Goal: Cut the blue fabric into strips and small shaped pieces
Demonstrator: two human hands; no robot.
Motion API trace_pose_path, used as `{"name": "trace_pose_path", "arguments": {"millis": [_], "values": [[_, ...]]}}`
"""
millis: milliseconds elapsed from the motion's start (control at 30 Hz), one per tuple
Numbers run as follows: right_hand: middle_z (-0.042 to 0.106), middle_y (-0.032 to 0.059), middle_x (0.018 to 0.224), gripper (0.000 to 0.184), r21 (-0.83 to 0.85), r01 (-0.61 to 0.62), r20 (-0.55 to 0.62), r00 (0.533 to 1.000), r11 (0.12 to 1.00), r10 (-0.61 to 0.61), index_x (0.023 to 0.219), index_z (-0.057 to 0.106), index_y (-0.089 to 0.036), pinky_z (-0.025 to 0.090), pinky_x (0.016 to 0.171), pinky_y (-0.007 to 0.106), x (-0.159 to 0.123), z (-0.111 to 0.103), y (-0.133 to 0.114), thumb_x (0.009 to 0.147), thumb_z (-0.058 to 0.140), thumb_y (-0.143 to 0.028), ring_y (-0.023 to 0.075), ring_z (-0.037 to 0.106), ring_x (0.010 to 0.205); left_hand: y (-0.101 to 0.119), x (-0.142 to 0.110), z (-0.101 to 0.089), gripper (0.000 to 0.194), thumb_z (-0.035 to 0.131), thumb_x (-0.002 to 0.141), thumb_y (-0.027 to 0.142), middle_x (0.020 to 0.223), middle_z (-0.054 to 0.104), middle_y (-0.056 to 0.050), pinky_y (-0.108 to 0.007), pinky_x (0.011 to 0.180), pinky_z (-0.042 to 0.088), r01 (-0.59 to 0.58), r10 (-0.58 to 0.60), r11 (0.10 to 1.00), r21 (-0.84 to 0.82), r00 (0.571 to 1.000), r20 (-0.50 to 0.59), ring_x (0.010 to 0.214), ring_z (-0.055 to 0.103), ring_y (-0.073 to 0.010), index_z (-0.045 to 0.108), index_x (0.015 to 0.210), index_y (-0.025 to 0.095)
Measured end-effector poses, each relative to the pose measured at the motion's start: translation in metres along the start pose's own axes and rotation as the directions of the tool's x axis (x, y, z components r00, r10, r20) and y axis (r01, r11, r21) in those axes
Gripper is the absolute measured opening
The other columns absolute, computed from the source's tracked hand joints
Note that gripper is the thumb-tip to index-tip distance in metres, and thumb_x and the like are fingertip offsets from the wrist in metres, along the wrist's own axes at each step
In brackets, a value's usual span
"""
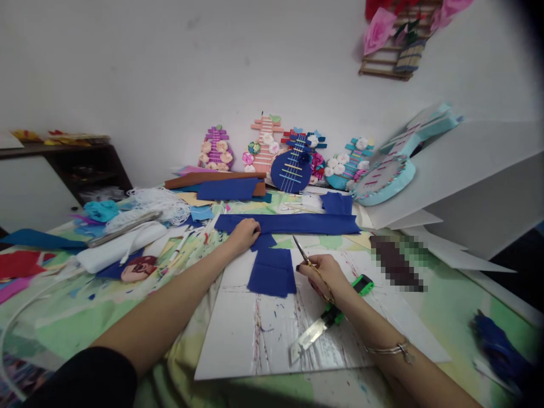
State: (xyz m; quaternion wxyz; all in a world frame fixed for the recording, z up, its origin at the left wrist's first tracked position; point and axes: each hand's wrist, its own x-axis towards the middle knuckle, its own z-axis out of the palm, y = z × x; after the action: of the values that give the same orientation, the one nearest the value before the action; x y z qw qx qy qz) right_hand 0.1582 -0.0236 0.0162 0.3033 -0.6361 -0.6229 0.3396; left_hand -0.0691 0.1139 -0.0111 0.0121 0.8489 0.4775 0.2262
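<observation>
My left hand (245, 236) rests with curled fingers at the lower edge of a long dark blue strip (304, 223), pinching it; the fingertips are partly hidden. A small blue piece (264, 242) lies just below that hand. In my right hand (327, 276) is a pair of scissors (304, 251), its blades pointing up and left toward the strip. Folded blue pieces (271, 272) sit on the white board (232, 345) between my hands. Under my right wrist lies a green utility knife (317, 331) with its wide blade out.
Several decorated lute-shaped crafts, among them a dark blue one (291, 170), lean on the wall. White cord (159, 205), a white glue gun-like object (121, 246) and coloured sheets crowd the left. White panels (476, 187) stand at right; a blue bundle (501, 348) lies nearer.
</observation>
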Motion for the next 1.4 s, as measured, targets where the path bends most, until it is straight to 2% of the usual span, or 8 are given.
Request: {"name": "trace_pose_path", "arguments": {"millis": [200, 467, 600, 800, 933, 1067, 1267, 1400], "values": [[0.045, -0.0042, 0.035, 0.02, -0.003, -0.004, 0.0, 1.0, 1.0, 0.004, 0.058, 0.058, -0.014, 0.028, 0.038, 0.018, -0.003, -0.001, -0.004, 0.068, 0.053, -0.031, 0.0069, 0.039, 0.032, 0.004, -0.001, 0.003, 0.009, 0.049, 0.077, 0.017, 0.083, 0.057, -0.008, -0.034, 0.079, 0.041, -0.037, 0.037, 0.999, -0.002, 0.999, 0.006, 0.084, 0.052, -0.0208, 0.058, 0.077, 0.016], [0.046, -0.004, 0.035, 0.02, -0.001, -0.003, 0.0, 1.0, 1.0, 0.003, 0.062, 0.06, -0.014, 0.029, 0.038, 0.019, -0.002, -0.001, -0.003, 0.069, 0.053, -0.031, 0.0074, 0.039, 0.032, 0.002, -0.001, 0.009, 0.012, 0.044, 0.079, 0.014, 0.089, 0.054, -0.009, -0.034, 0.08, 0.041, -0.009, 0.009, 0.999, 0.037, 1.0, -0.006, 0.087, 0.049, -0.021, 0.056, 0.078, 0.016], [0.046, -0.004, 0.035, 0.019, -0.004, -0.001, -0.001, 1.0, 1.0, 0.001, 0.062, 0.06, -0.014, 0.029, 0.038, 0.018, -0.002, -0.001, -0.003, 0.068, 0.054, -0.031, 0.0073, 0.039, 0.032, 0.004, -0.003, 0.005, 0.014, 0.041, 0.082, 0.019, 0.095, 0.052, -0.012, -0.038, 0.081, 0.039, 0.098, -0.094, 0.994, 0.057, 0.993, -0.069, 0.095, 0.046, -0.025, 0.055, 0.082, 0.015], [0.045, -0.0044, 0.036, 0.02, -0.007, 0.0, 0.006, 1.0, 1.0, 0.0, 0.063, 0.061, -0.014, 0.029, 0.038, 0.018, -0.002, -0.001, -0.003, 0.069, 0.053, -0.031, 0.0068, 0.038, 0.031, -0.011, -0.002, 0.001, 0.016, 0.038, 0.083, 0.019, 0.097, 0.053, -0.013, -0.039, 0.082, 0.038, 0.315, -0.31, 0.949, 0.009, 0.939, -0.147, 0.097, 0.047, -0.0253, 0.052, 0.09, 0.014], [0.046, -0.0042, 0.037, 0.02, -0.011, 0.01, 0.011, 1.0, 1.0, -0.01, 0.063, 0.06, -0.014, 0.029, 0.037, 0.018, -0.002, -0.001, -0.003, 0.07, 0.053, -0.032, 0.0064, 0.038, 0.031, -0.02, -0.004, 0.001, 0.026, 0.052, 0.078, 0.031, 0.102, 0.055, -0.015, -0.042, 0.083, 0.038, 0.376, -0.38, 0.925, -0.051, 0.914, -0.141, 0.099, 0.048, -0.0284, 0.05, 0.098, 0.013], [0.045, -0.0043, 0.037, 0.02, -0.011, -0.005, 0.012, 1.0, 1.0, 0.005, 0.064, 0.061, -0.013, 0.028, 0.037, 0.018, -0.002, -0.001, -0.004, 0.069, 0.053, -0.031, 0.0063, 0.038, 0.031, -0.021, -0.006, -0.001, 0.034, 0.064, 0.069, 0.03, 0.105, 0.058, -0.011, -0.039, 0.086, 0.038, 0.369, -0.386, 0.919, -0.137, 0.914, -0.129, 0.103, 0.049, -0.0268, 0.051, 0.098, 0.017], [0.044, -0.0045, 0.035, 0.02, 0.005, -0.011, 0.019, 1.0, 1.0, 0.011, 0.065, 0.061, -0.013, 0.027, 0.036, 0.018, -0.001, 0.0, -0.002, 0.069, 0.054, -0.031, 0.0061, 0.036, 0.03, -0.02, -0.008, -0.008, 0.032, 0.063, 0.065, 0.019, 0.093, 0.063, -0.008, -0.035, 0.082, 0.042, 0.34, -0.406, 0.885, -0.318, 0.898, -0.169, 0.091, 0.057, -0.023, 0.056, 0.096, 0.016], [0.043, -0.0049, 0.035, 0.022, 0.028, 0.002, 0.019, 1.0, 1.0, -0.003, 0.065, 0.061, -0.013, 0.027, 0.035, 0.018, -0.001, 0.001, -0.001, 0.07, 0.053, -0.033, 0.0059, 0.035, 0.029, -0.014, -0.005, -0.015, 0.032, 0.062, 0.065, 0.021, 0.095, 0.064, -0.008, -0.031, 0.08, 0.044, 0.251, -0.386, 0.848, -0.466, 0.895, -0.221, 0.09, 0.059, -0.0209, 0.06, 0.096, 0.013]]}}
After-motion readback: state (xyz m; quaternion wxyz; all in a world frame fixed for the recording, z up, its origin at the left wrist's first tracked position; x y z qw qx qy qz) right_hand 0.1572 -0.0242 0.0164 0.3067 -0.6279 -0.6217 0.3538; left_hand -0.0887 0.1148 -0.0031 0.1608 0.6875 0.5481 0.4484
